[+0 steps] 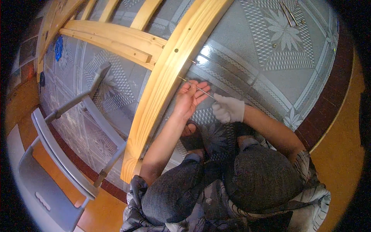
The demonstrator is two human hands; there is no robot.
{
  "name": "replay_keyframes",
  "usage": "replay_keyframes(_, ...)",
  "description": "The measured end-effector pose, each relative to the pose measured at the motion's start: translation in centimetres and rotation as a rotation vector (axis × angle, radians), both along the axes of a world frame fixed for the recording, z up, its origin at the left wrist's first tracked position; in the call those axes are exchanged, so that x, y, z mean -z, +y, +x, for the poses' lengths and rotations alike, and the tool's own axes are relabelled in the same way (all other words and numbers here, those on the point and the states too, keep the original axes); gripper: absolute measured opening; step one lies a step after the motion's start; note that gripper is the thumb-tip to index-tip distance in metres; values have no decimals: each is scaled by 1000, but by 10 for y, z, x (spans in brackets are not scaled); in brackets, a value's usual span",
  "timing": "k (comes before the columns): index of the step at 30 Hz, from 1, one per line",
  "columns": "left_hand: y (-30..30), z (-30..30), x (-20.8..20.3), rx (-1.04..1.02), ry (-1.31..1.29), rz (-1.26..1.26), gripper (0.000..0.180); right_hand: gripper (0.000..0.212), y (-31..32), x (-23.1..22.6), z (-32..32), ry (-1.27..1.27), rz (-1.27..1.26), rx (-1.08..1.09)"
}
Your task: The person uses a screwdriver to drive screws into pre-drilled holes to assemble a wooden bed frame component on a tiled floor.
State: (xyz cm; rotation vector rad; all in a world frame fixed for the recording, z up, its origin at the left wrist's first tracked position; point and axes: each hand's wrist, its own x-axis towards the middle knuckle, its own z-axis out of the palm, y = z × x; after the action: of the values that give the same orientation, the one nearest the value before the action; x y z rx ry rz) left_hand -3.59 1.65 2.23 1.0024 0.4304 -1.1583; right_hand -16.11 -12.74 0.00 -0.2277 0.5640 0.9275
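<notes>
My right hand point(228, 109), in a white glove, is closed round one end of a thin metal rod point(206, 93). The rod slants up and left toward a brass-coloured bolt point(182, 79) that sticks out of the side of a long curved wooden beam point(164, 73). My bare left hand point(189, 98) is palm up beside the beam, its thumb and a finger pinched at the rod's far end, other fingers stretched out. Whether the rod's tip sits in the bolt's head is too small to tell. A second bolt point(193, 61) juts from the beam farther up.
Wooden crosspieces point(112, 36) join the beam on the left. A grey folding step stool point(63, 154) stands at the lower left. Metal tools point(288, 14) lie on the patterned grey mat point(247, 50) at the far right. A blue ring-shaped object point(58, 48) is at the far left.
</notes>
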Motion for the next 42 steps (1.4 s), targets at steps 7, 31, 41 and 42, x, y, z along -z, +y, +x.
replay_keyframes(7, -7, -1, -5, 45, -38, 77, 17, 35, 3, -12, -1, -306, -1001, 130)
replay_keyframes(31, -7, 0, -2, -23, 50, -30, 15, 41, -1, 8, -7, -177, 228, 337)
replay_keyframes(41, -2, 1, -3, 3, 19, 30, 17, 46, 8, -28, 3, -879, -1612, -442)
replay_keyframes(42, -5, 0, -2, -9, 36, 16, 16, 46, 8, -18, -2, -873, -1617, -447)
